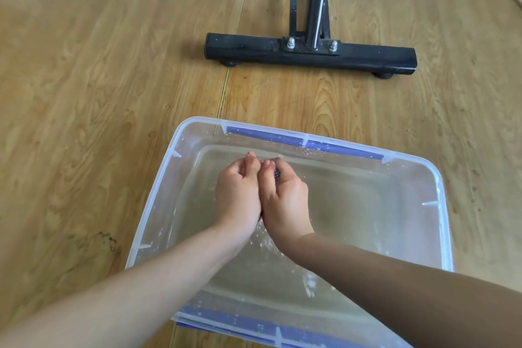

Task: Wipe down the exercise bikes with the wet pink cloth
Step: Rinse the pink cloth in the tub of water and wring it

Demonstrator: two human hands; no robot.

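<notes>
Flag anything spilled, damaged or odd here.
Droplets speckle the rim of the clear plastic tub. Water drips below the left hand and right hand, pressed together above it. Showing inside the right hand's curled fingers is a dark scrap, not pink. A dark scuff marks the wooden floor left of the tub.

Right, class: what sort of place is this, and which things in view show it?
Probably a home workout room or small gym: the black bolted stabiliser bar of an exercise machine stands on wood-look flooring, with a clear plastic tub of water nearby.

Light wood-grain plank floor [84, 70] with seams, softly lit
</notes>
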